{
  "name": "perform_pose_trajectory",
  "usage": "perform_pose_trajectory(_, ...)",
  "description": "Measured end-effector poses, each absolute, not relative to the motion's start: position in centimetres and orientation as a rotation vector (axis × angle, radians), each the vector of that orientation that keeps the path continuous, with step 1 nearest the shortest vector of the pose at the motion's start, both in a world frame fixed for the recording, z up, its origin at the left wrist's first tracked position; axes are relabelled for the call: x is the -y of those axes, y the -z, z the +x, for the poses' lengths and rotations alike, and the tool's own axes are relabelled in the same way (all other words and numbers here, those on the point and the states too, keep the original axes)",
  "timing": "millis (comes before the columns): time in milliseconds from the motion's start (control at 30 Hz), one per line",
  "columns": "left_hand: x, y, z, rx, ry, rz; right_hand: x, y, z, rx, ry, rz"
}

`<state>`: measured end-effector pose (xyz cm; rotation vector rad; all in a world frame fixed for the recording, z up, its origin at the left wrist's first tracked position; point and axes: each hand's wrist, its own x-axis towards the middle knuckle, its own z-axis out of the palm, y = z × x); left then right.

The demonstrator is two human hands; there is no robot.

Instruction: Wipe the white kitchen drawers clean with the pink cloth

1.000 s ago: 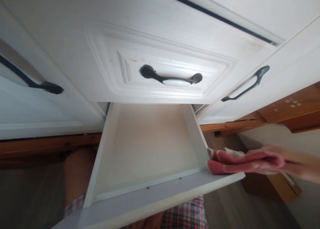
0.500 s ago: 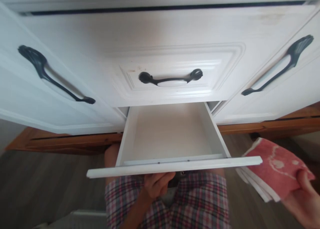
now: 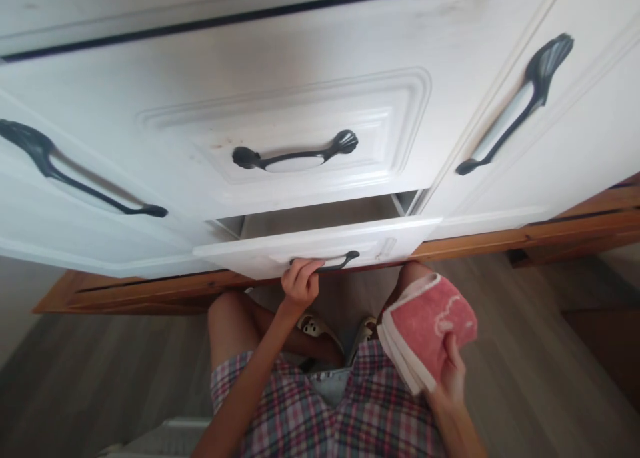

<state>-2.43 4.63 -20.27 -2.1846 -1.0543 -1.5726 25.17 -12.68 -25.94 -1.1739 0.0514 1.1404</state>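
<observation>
Landmark: the drawer [image 3: 320, 245], lowest of the white fronts, stands only a little way out from the cabinet.
Left hand: your left hand [image 3: 300, 285] is at the front of the drawer, fingers curled around the left end of its dark handle [image 3: 333, 263].
Right hand: your right hand [image 3: 453, 378] is low and to the right of the drawer, well clear of it, closed on a folded cloth [image 3: 427, 328], thumb on top.
Cloth: red face up with a pale pattern, white layers showing along its left edge; it hangs over your right knee, apart from the drawer.
Inside the drawer: only a thin dim strip shows behind the front, so I cannot tell what it holds.
Above the drawer: a shut drawer front with its own dark handle [image 3: 295, 157].
Either side of the drawer: door fronts with long dark handles, one left [image 3: 80, 178], one right [image 3: 515, 105].
Below the drawer: your knees, checked shorts [image 3: 320, 411] and wood floor [image 3: 525, 325].
</observation>
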Motion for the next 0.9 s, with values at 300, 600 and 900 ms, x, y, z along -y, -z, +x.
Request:
perform_pose_trajectory(300, -9.1, 21.6, -2.8, 1.025, 1.52, -2.146, 11.4, 23.5, 21.3, -0.12, -1.127, -1.08)
perform_pose_trajectory(600, -10.4, 21.7, -3.7, 0.968, 1.444, -2.176, 3.3, 14.3, 23.6, 0.222, -0.717, -1.069)
perform_pose_trajectory(900, -10.5, 21.0, -3.9, 1.016, 1.474, -2.337, -2.8, 12.2, 17.8, 0.376, -0.514, -1.044)
